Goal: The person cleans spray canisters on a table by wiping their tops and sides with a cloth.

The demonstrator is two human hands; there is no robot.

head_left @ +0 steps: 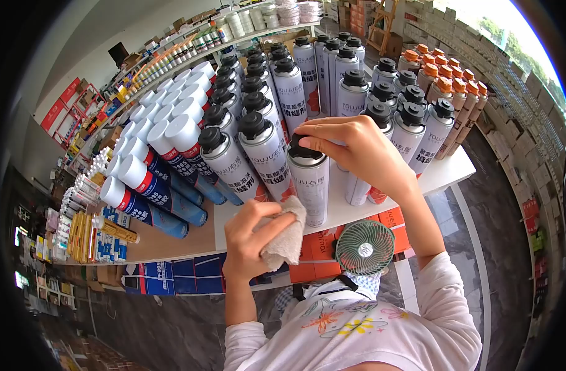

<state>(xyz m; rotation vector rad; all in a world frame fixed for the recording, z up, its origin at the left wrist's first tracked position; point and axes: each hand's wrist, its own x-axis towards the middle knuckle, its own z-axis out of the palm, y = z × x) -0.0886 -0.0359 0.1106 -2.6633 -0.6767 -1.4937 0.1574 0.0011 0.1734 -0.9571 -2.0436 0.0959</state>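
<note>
My right hand [351,143] grips the black cap of a silver-white can [310,191], which stands upright near the front edge of the white table [447,176]. In my left hand [249,232] is a crumpled beige cloth [285,238], held just left of that can's lower part and in front of the table edge. Rows of similar black-capped cans [256,142] stand close behind and to the left, with more of them to the right, beyond my right hand.
White-capped blue cans [148,201] fill the table's left side. Orange-capped cans [462,102] stand at the back right. A green round fan [364,247] is at my front, before orange boxes [314,255] under the tabletop. Stocked shelves line the room.
</note>
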